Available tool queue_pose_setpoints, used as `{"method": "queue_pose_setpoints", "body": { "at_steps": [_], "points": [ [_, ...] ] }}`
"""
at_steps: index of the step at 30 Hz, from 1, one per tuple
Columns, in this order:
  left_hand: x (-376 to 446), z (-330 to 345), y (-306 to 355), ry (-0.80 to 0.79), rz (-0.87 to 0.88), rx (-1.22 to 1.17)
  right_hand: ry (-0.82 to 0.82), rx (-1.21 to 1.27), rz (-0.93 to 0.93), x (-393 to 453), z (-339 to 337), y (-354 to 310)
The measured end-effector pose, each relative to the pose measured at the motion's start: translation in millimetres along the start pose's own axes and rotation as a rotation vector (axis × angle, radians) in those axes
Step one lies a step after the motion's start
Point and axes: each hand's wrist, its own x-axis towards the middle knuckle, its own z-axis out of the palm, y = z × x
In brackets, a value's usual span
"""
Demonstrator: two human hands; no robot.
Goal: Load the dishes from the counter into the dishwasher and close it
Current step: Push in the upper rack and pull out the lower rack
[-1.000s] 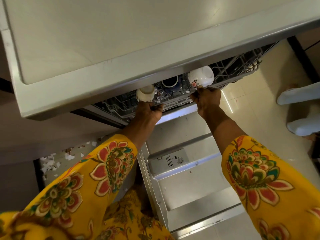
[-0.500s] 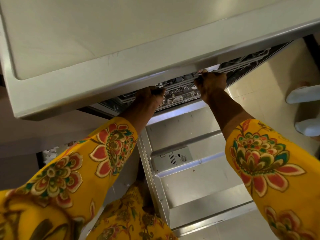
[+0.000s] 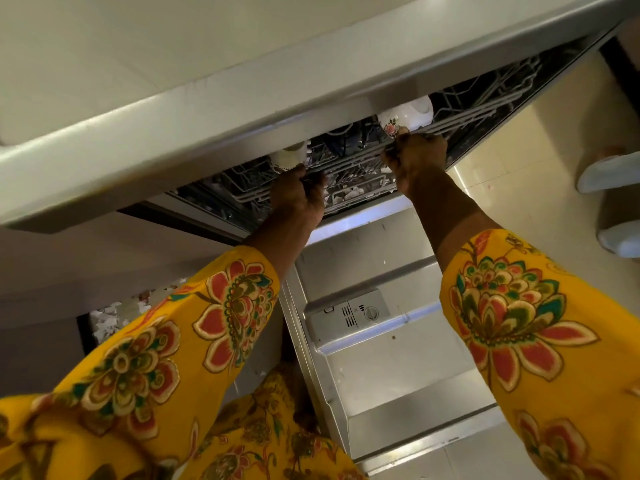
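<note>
I judge loading nearly done: my left hand (image 3: 300, 197) and right hand (image 3: 415, 157) grip the upper rack (image 3: 353, 161), cups inside, dishwasher door (image 3: 398, 358) open.

Glossy cream tile floor (image 3: 502, 188) shining off to my right, pale grey counter (image 3: 173, 64) jutting out above everything, dark cabinet (image 3: 34, 323) at my left with a speckled patch (image 3: 114, 315) low beside it.
</note>
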Motion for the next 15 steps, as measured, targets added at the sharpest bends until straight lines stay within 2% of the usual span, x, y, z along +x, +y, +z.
{"method": "queue_pose_setpoints", "body": {
  "at_steps": [7,12,15],
  "points": [
    [2,-5,-4,-0.019,0.022,-0.012,0.022,-0.016,0.002,0,-1,0],
    [4,-14,-10,-0.065,0.076,-0.024,-0.03,0.007,-0.054,-5,-6,4],
    [8,-30,-25,-0.11,0.162,0.139,-0.105,0.066,-0.077,-8,-15,9]
  ]
}}
